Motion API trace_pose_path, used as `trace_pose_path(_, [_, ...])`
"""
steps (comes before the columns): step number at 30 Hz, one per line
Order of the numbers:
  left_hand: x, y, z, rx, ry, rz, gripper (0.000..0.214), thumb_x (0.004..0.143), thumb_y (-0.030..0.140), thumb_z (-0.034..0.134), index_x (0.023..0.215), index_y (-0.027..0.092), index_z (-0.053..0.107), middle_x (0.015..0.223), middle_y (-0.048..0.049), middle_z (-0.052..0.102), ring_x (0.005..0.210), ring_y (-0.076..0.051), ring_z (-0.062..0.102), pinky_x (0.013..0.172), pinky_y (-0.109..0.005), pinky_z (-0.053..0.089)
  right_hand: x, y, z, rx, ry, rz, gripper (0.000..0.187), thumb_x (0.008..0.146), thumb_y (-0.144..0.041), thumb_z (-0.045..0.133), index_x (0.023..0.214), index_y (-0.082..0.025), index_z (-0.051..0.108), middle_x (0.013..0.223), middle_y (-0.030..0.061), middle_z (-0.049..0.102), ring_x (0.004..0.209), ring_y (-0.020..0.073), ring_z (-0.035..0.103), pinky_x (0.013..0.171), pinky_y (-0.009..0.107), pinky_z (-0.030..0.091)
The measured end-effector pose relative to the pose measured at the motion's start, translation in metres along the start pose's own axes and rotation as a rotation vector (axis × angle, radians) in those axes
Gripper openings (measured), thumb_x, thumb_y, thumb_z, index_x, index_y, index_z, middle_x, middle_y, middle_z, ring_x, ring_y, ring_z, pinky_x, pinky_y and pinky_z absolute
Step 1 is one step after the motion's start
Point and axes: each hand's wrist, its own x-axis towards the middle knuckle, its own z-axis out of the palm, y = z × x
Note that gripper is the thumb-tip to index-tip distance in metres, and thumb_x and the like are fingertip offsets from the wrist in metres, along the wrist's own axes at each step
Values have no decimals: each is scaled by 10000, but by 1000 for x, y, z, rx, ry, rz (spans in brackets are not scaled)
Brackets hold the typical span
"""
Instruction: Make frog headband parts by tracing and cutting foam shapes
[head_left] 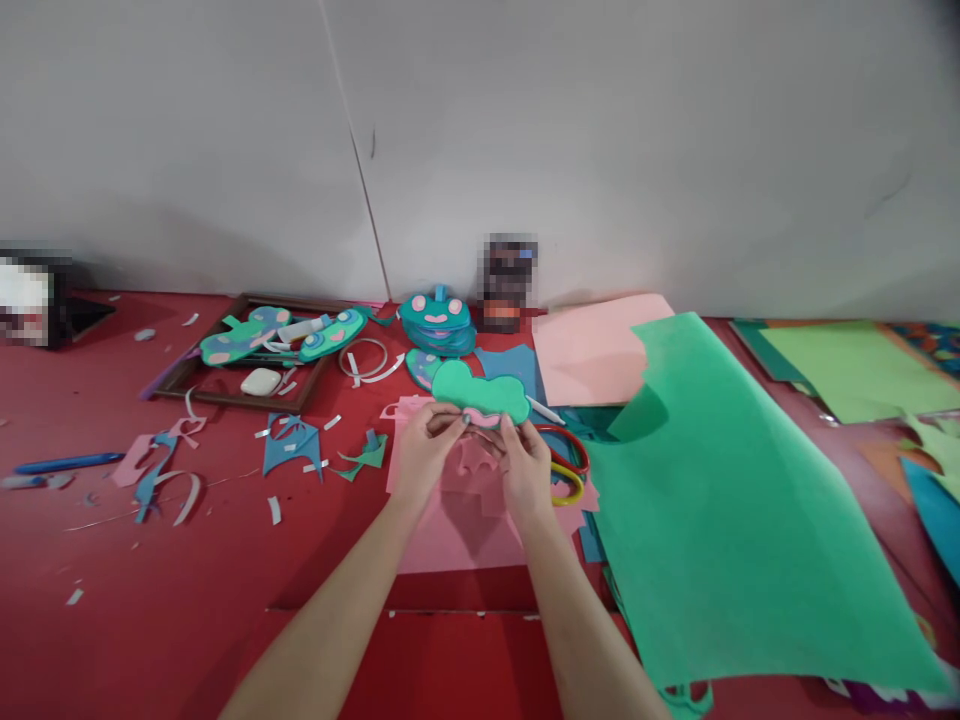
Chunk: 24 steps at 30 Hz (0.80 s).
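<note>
The two hands of the person are together above the middle of the red table [225, 620], and between them is the green cut-out [480, 390], which has a wavy, cloud-like outline and a darker edge. The left hand [429, 450] pinches the lower edge of this cut-out at its left part, with thumb and fingers closed on it. The right hand [527, 465] pinches the same edge at the right part. Between the fingertips of both hands lies a small curved pink piece [481, 418], along the near edge of the green cut-out; whether it is already fixed there, I cannot tell. Under the hands are pink sheets [420, 545] with cut edges, and just to the right of them one sees a red handle loop [576, 448] and a yellow handle loop [568, 485]. Farther right, a large green sheet [735, 500] partly covers a pale pink sheet [589, 355]. On the far side, behind the cut-out, there is a stack of teal shapes [437, 325] with pink spots. To the left of this stack is a brown frame [232, 399], which contains other decorated shapes [247, 335] and a white rounded case [261, 382]. Nearer on the left, a blue scrap [289, 450] lies among small white strips, and a blue pen [69, 463] is well apart at the far left side.
</note>
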Motion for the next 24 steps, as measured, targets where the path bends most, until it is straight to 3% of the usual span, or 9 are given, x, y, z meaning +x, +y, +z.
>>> trace_pose_path(5, [-4,-2,2,208,47,107,190,718,307,713,847,180,655,838,-30,701,815,-159,671,779,-288,527,1,3,-1,14,11,14,275,725,-425,699,855,-205,597,901,38,719,816,208,696,731,370,576])
trace_pose_path(13, [-5,5,2,303,138,175,138,741,286,691,842,202,648,839,-24,695,819,-159,667,758,-278,525,1,1,1,7,25,53,315,691,-452,723,858,-213,602,855,28,713,800,210,703,700,357,585])
trace_pose_path(21, [-8,3,4,284,174,175,149,750,304,682,826,192,620,817,-22,666,797,-155,647,744,-280,516,0,3,0,-54,-6,7,359,682,-331,746,1010,-226,648,940,2,723,868,180,684,748,333,582])
trace_pose_path(24, [-7,0,5,265,151,104,172,748,313,676,837,180,615,823,-32,674,779,-162,647,737,-295,512,3,4,-2,-13,11,-13,347,690,-317,742,1008,-214,652,901,2,722,860,179,678,748,332,582])
